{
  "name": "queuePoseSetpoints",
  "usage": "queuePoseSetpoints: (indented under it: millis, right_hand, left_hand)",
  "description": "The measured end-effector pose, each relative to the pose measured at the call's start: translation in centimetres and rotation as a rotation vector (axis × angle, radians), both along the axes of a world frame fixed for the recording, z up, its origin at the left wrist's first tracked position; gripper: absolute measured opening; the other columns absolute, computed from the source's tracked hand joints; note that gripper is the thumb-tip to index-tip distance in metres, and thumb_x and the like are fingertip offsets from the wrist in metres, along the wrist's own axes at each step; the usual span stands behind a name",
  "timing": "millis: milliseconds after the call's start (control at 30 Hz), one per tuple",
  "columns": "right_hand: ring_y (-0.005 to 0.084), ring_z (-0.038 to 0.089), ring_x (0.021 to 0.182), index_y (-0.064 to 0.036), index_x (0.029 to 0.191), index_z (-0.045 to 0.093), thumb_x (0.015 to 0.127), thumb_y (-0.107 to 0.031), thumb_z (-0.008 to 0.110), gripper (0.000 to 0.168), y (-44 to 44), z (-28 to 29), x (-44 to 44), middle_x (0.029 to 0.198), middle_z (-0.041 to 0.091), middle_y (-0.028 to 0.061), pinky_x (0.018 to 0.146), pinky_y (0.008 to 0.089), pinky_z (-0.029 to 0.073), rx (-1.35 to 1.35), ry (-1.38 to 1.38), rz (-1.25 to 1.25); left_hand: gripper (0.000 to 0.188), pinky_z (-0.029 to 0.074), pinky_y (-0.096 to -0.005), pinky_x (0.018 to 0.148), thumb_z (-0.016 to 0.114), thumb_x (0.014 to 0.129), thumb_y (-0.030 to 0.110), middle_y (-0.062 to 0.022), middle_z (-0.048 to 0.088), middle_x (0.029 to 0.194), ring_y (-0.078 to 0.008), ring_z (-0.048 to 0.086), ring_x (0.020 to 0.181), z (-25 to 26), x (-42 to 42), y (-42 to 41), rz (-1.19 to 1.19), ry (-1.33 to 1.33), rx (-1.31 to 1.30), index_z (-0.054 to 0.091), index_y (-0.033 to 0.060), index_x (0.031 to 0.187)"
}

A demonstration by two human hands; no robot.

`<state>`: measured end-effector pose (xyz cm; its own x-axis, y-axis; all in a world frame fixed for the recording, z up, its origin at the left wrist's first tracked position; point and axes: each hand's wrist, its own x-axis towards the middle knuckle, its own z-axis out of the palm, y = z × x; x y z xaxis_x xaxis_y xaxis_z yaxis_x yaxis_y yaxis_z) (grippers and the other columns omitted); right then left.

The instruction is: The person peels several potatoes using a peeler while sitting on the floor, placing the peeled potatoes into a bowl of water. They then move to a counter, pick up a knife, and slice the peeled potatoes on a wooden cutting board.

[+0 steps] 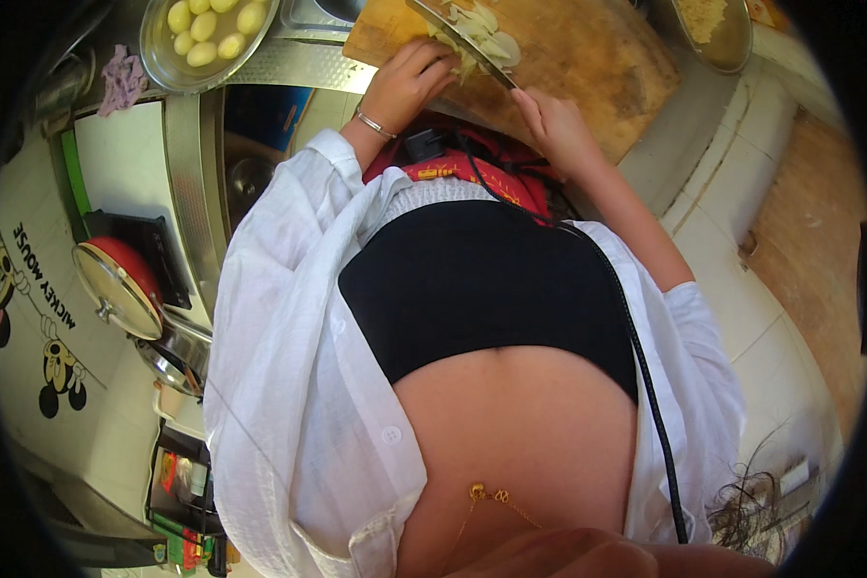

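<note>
My right hand [558, 130] grips the handle of a kitchen knife [469, 49], its blade slanting up and left across a wooden cutting board [592, 65]. Pale vegetable slices [504, 48], which look like onion, lie on the board on both sides of the blade. On the blade's left side my left hand [423, 71], with a metal bracelet at the wrist, has curled fingers on more of the pale pieces at the near edge of the board. The hand partly hides these pieces, and the fingertips are close to the blade.
At the upper left, peeled, egg-like pale yellow items sit in liquid in a bowl [148, 54], near a purple cloth [123, 81]. A lidded red pan [119, 285] stands at the left. A metal container [740, 54] of yellowish crumbly food is right of the board. A black cord hangs down my front.
</note>
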<state>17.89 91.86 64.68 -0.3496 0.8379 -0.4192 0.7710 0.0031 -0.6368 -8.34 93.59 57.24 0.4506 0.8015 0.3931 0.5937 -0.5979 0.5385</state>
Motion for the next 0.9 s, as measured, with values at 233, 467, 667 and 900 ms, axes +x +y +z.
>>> queuePoseSetpoints:
  millis: [233,467,667,900]
  right_hand:
    - [0.0472,0.064,0.079,-0.002,0.093,0.066,0.108,-0.043,0.046,0.048,1.2,-0.7,-1.1,0.081,0.066,0.0265,0.072,0.0533,0.049,-0.024,0.127,-0.075]
    - [0.047,0.066,0.083,-0.001,0.094,0.066,0.108,-0.044,0.047,0.049,0.1,0.3,-0.6,0.084,0.067,0.0265,0.074,0.0527,0.051,-0.031,-0.009,0.007]
    - [0.0475,0.066,0.084,-0.001,0.095,0.068,0.108,-0.046,0.047,0.051,0.7,-1.1,-2.7,0.085,0.068,0.0268,0.076,0.0543,0.051,0.013,0.031,-0.079]
    - [0.0474,0.067,0.083,-0.002,0.097,0.067,0.107,-0.047,0.046,0.051,-0.1,0.8,-0.6,0.082,0.068,0.0263,0.074,0.053,0.052,-0.051,0.064,-0.004]
  left_hand:
    - [0.024,0.055,-0.0373,0.091,0.076,0.084,0.016,-0.0038,0.065,0.113,-0.027,0.064,0.109,0.7,-0.3,0.1,0.015,-0.02,0.002,0.069,0.011,0.107]
    - [0.021,0.055,-0.0378,0.087,0.075,0.086,0.013,-0.0054,0.067,0.112,-0.0287,0.065,0.105,0.0,-0.7,-0.6,0.081,-0.001,-0.052,0.071,0.0104,0.107]
    - [0.018,0.054,-0.038,0.086,0.075,0.087,0.011,-0.0059,0.068,0.109,-0.0288,0.065,0.103,-0.4,-1.2,0.3,0.022,0.013,-0.037,0.071,0.0095,0.105]
    - [0.014,0.055,-0.0365,0.083,0.074,0.087,0.016,-0.0043,0.066,0.106,-0.027,0.065,0.1,0.5,-1.1,-0.9,0.095,-0.011,-0.032,0.07,0.0104,0.099]
